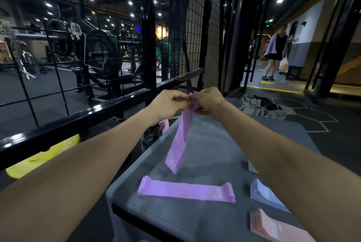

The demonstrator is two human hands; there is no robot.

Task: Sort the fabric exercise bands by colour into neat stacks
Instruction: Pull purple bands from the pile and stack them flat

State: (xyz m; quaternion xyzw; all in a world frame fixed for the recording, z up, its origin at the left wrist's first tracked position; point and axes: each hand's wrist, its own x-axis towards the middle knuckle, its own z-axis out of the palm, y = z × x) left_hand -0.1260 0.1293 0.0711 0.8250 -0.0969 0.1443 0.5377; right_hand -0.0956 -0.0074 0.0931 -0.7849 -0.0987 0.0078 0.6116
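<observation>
A purple fabric band (180, 140) hangs down over the grey box top (211, 144). My left hand (169, 103) and my right hand (210, 101) both pinch its upper end, close together. Below it a flat stack of purple bands (185, 191) lies across the near part of the top. To the right sit a stack of grey-blue bands (263, 194) and a stack of pink bands (273, 226), both partly hidden by my right forearm. A dark olive band (252, 167) shows just behind them.
A black wire fence with a rail (78, 116) runs along the left. A yellow weight plate (43, 155) leans below it. Pink bands (164, 125) hang off the box's far left edge. Clothing (261, 106) lies on the floor behind. A person (275, 52) walks at the far right.
</observation>
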